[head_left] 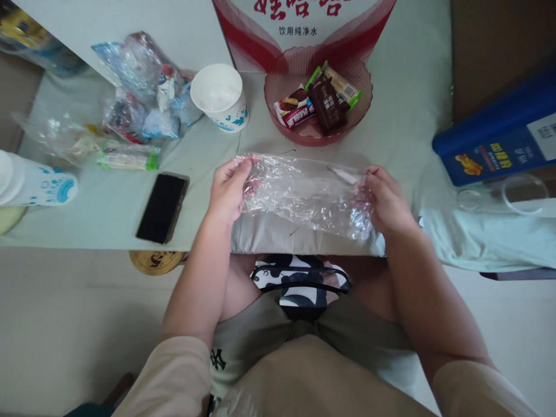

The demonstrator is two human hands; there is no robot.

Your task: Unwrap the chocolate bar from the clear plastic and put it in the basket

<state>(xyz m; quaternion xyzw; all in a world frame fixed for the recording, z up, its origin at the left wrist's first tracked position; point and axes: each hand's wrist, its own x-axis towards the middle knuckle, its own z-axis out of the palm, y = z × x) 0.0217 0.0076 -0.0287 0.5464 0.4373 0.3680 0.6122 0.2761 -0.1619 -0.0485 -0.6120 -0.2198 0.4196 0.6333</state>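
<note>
A crinkled clear plastic bag [304,188] is stretched sideways between my two hands, over the front edge of the table. My left hand [230,188] pinches its left end with the thumb on top. The right end is gripped by my right hand [388,200], fingers closed round the plastic. A small whitish strip shows at the bag's upper right. Just beyond the bag stands a pink glass bowl [278,130] with several wrapped snacks [328,101] in it.
A black phone [163,207] lies left of my left hand. Behind it are wrapped packets [143,69] and a paper cup [226,104]. More cups [39,179] lie far left. A red-and-white box [299,29] stands behind the bowl; a blue package [499,133] is at right.
</note>
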